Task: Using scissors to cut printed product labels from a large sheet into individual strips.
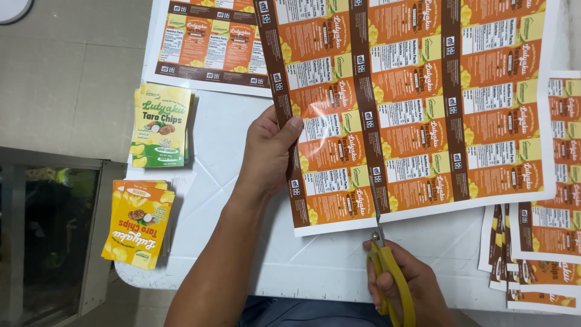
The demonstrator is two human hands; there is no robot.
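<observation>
A large glossy sheet of printed orange and brown labels (417, 115) lies across the white table (224, 139). My left hand (266, 151) grips the sheet's left edge, thumb on top of a brown stripe. Yellow-handled scissors (390, 272) are in my right hand (405, 284) at the table's near edge. The blades enter the sheet's bottom edge along a brown stripe.
Another printed sheet (209, 42) lies at the back left. Two stacks of cut labels sit at the left: green and yellow (160, 124), and yellow (138, 223). More label sheets and strips (538, 242) are piled at the right. The table's left edge drops to the floor.
</observation>
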